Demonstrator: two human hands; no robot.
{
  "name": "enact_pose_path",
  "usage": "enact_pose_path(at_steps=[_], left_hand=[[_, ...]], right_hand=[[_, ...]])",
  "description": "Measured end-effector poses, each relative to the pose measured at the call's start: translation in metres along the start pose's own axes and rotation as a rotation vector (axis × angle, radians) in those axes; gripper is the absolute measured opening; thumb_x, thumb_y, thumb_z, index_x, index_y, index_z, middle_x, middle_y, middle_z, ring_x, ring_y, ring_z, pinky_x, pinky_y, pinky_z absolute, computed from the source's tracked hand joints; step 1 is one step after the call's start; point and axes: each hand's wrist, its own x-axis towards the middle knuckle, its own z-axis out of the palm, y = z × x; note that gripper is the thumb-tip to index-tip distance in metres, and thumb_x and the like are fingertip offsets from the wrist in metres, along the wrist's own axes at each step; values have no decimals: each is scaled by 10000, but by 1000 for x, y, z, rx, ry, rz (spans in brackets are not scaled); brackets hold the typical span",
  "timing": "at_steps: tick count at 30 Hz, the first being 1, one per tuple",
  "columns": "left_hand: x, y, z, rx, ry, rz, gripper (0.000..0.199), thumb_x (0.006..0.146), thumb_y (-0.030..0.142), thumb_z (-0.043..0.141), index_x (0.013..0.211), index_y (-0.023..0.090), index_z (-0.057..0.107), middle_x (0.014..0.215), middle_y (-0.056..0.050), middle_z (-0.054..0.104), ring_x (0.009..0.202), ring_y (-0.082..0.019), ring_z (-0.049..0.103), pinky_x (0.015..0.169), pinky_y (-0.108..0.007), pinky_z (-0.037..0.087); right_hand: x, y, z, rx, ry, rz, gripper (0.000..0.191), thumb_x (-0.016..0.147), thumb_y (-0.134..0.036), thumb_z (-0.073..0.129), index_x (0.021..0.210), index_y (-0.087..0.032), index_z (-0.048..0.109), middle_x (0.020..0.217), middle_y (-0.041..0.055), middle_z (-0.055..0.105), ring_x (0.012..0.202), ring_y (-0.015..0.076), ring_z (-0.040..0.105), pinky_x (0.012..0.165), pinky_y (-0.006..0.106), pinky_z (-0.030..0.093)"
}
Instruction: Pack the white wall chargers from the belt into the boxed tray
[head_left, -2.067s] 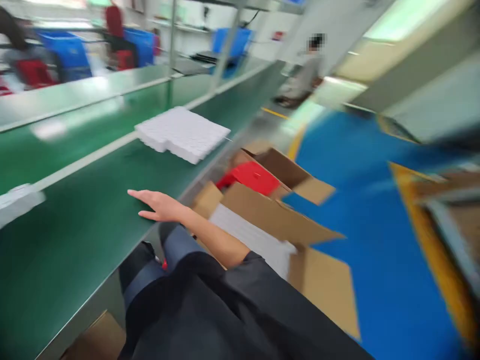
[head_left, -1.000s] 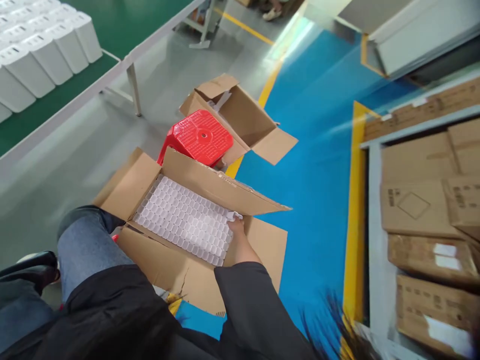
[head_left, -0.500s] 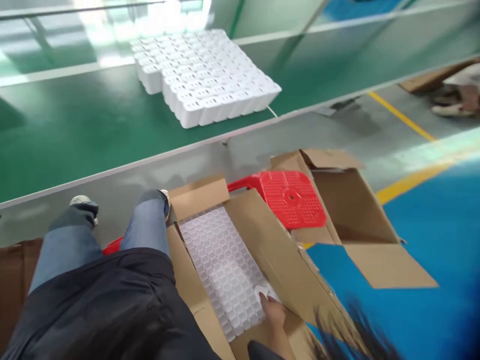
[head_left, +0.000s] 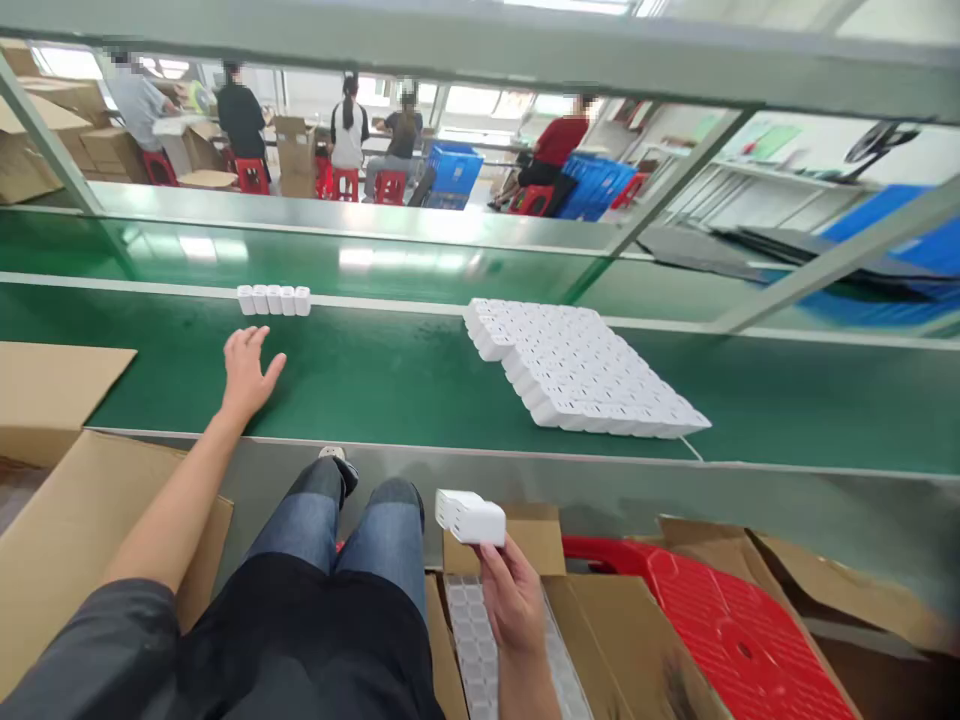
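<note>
My right hand [head_left: 514,590] is raised above the open carton at my right side. Between its thumb and fingers it grips white charger blocks [head_left: 472,518], at least two pressed together, their slotted ends facing left. My left hand [head_left: 251,372] reaches over the green table with its fingers spread and nothing in them. Just beyond its fingertips stands a short row of several white charger blocks [head_left: 274,300]. Farther right, a large close-packed group of the same white blocks [head_left: 592,370] covers part of the table, small slots on their top faces.
Below my right hand, a white compartment tray [head_left: 472,640] lies in the cardboard carton [head_left: 615,640]. A red stool [head_left: 750,630] is to its right. Another carton [head_left: 112,520] stands at my left. A metal frame crosses above the table [head_left: 390,370]; several people sit beyond it.
My view has swung up and left. My right hand has risen out of the carton, now with white charger blocks in it. My left hand has come into view over the table.
</note>
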Motion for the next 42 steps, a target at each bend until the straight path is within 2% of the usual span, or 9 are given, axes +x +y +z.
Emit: enact_pose_path(at_steps=[6,12,17,21,24,28,32,37,42], left_hand=[[-6,-1,-3,-330,-129,190,641,869,480,649,1387,174,425,1405,-101,500,1353,-237,395,1185,-422,310],[-10,-4,13,-496,-204,89,844,763,471,760,1439,191,339,1403,-139,494,1290,-273,485,1091,-425,432],[-10,0,24,-519,-188,-35,568,895,363,611,1392,195,392,1274,-128,576,1187,-261,556,1042,-448,463],[-11,-3,27,-506,-193,-102,455,929,381,551,1331,204,434,1227,-117,592,1103,-239,594,946,-403,519],[-12,-8,23,-466,-201,-149,408,914,382,565,1274,219,467,1171,-99,598,1039,-234,608,889,-389,533],[-5,-6,15,-382,-241,-122,394,864,310,617,1231,224,502,1120,-91,607,1023,-252,599,870,-400,528],[29,0,19,-296,-339,24,414,732,199,737,1110,240,574,1067,-74,627,1040,-274,578,919,-418,509],[85,2,44,-286,-416,139,538,728,156,697,1239,218,540,1140,-107,620,1118,-293,568,992,-458,482],[97,-9,57,-428,-445,203,795,784,310,698,1474,237,311,1366,-129,522,1237,-268,535,1085,-452,434]], right_hand=[[101,-127,168,356,-400,8,317,748,-485,733,882,-203,674,788,33,665,776,196,626,877,412,528],[173,-160,276,361,-568,124,264,852,-388,578,924,-137,623,744,6,662,685,105,590,745,276,506],[171,-154,282,342,-628,74,399,749,-437,709,1041,-187,602,894,31,704,786,146,650,691,251,518],[169,-140,278,242,-691,41,420,830,-541,652,1080,-232,517,732,-21,637,630,133,632,650,293,549],[178,-138,277,117,-690,11,511,830,-556,645,1200,-266,444,907,4,640,644,136,635,600,319,569],[205,-151,268,-153,-764,-305,611,789,-500,703,1313,-285,475,1323,92,551,874,170,635,604,301,561],[247,-167,263,-374,-942,-544,654,715,-438,793,1307,-258,583,1273,76,637,1040,224,615,832,372,546],[292,-160,272,-341,-724,-534,566,731,-425,741,1243,-231,601,1042,28,705,956,209,624,899,409,500],[301,-142,276,-235,-641,-500,550,808,-386,648,1316,-243,493,1014,18,711,767,153,580,782,338,487]])
